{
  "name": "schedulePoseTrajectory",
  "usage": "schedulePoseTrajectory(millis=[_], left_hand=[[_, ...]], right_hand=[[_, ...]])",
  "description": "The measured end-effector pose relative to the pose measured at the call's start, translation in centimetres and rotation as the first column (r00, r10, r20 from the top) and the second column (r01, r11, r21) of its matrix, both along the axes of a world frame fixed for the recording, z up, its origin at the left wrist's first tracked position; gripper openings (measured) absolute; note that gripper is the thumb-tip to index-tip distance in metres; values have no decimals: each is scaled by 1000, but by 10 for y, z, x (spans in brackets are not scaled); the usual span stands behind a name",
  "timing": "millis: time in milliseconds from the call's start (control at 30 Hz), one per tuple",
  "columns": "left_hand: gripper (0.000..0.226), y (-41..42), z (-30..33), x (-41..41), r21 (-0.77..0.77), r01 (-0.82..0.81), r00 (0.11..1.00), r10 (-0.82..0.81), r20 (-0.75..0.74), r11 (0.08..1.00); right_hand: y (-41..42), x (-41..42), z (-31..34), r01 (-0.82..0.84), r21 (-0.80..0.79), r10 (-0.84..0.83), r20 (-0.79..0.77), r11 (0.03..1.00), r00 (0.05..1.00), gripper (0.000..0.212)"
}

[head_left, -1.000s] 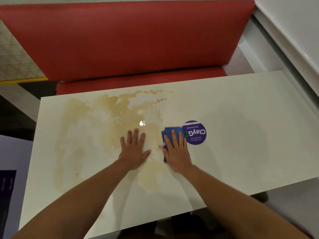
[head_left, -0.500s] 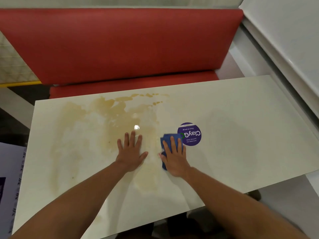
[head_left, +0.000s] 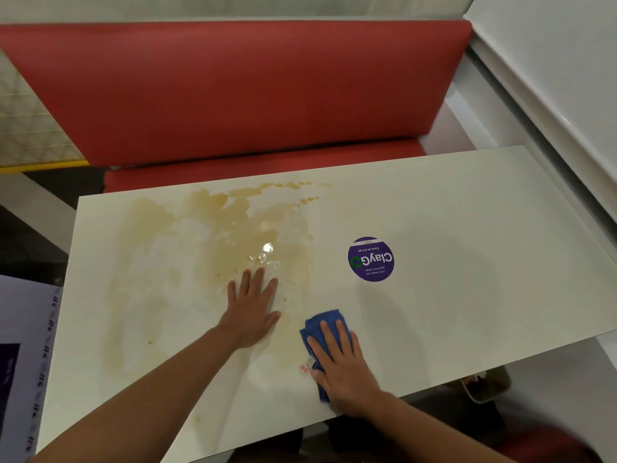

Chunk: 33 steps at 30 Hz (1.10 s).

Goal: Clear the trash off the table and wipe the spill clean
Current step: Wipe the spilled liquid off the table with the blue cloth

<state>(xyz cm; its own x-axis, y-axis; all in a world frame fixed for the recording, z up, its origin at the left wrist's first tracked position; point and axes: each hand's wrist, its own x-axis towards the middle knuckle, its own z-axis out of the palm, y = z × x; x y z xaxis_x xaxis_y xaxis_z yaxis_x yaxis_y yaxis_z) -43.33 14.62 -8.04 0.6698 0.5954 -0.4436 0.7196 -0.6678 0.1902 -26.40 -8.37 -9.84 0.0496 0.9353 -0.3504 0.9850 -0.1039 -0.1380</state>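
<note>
**A:** Panel, head view. What occupies the centre of the frame?

**B:** A white table (head_left: pixel 467 312), seen from above and running from lower left to right edge. A tan spill (head_left: pixel 213 248) spreads over its left half, densest at upper centre, thinning to streaks toward the lower left. A wet glint lies within it, just above the left hand.

**A:** Describe the left hand.

**B:** The left hand (head_left: pixel 252 312) lies flat, palm down, at centre frame, on the spill's right part. Its fingers are straight and slightly apart, thumb out to the right; it holds nothing.

**A:** And the right hand?

**B:** The right hand (head_left: pixel 344 365), lower centre-right, presses on a folded blue cloth (head_left: pixel 325 325). Its fingers are extended and a little spread across the cloth's top, not curled round it. The cloth shows beyond the fingertips and along the hand's left side, where a small label (head_left: pixel 307 365) pokes out. The cloth sits at the spill's lower right margin, near the table's front edge.

**A:** Other features?

**B:** A round purple sticker (head_left: pixel 370 259), its print upside down, lies right of centre, well apart from the cloth. A red bench (head_left: pixel 233 95) fills the upper frame behind the table. A printed panel (head_left: pixel 20 362) shows at the left edge.
</note>
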Motion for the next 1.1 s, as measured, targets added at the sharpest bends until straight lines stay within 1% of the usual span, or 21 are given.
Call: schedulePoseTrajectory(millis=[67,100,167,233,300,367,433,500,567,633,667,767,900,967,1033,1100], left_hand=[[73,0,-1,1,3,-5,1000,5,6,1000],[73,-1,-1,1,1,-10,1000,10,9,1000],[73,-2,-2,0,2,-11,1000,11,6,1000],[72,-2,-2,-1,12,-1,1000,1,-12,1000],[72,-2,-1,-1,20,0,1000,0,-10,1000],[72,-2,1,-1,19,0,1000,0,-10,1000],[72,-3,0,0,12,-5,1000,5,-20,1000],[73,-3,0,1,-9,-17,1000,17,-25,1000],[74,-1,2,3,-18,-16,1000,16,-23,1000],[74,0,4,4,-19,-8,1000,8,-26,1000],[74,1,5,4,-19,-5,1000,4,-29,1000],[75,2,7,4,-18,0,999,-1,-43,1000],[75,-1,2,2,2,-8,999,8,-36,1000],[74,-1,2,2,10,-8,1000,8,-25,1000],[73,-1,3,2,10,-5,1000,5,-20,1000],[73,-2,3,2,0,-10,1000,10,-21,1000]], right_hand=[[18,17,-2,-41,-19,41,9,999,999,62],[31,26,-2,-18,-35,18,11,999,1000,60],[62,44,-4,105,-44,-104,11,994,994,60],[91,55,0,210,-28,-209,14,977,978,67],[108,60,2,248,-56,-246,42,967,968,73],[108,55,-3,266,-15,-264,73,964,962,73],[89,38,-6,241,35,-243,93,970,966,69],[56,10,-9,177,72,-181,51,982,982,68],[23,-20,-5,113,51,-114,6,992,993,69],[6,-34,-3,97,-25,-98,-5,995,995,70],[5,-33,-2,95,-30,-95,-4,995,996,69],[26,-12,0,99,-28,-99,11,995,995,63],[87,21,-3,266,-36,-265,23,963,964,65],[110,29,-6,341,-36,-338,69,939,939,73],[117,30,-8,356,-33,-352,86,934,932,83],[103,19,-6,310,27,-311,79,950,947,74]])
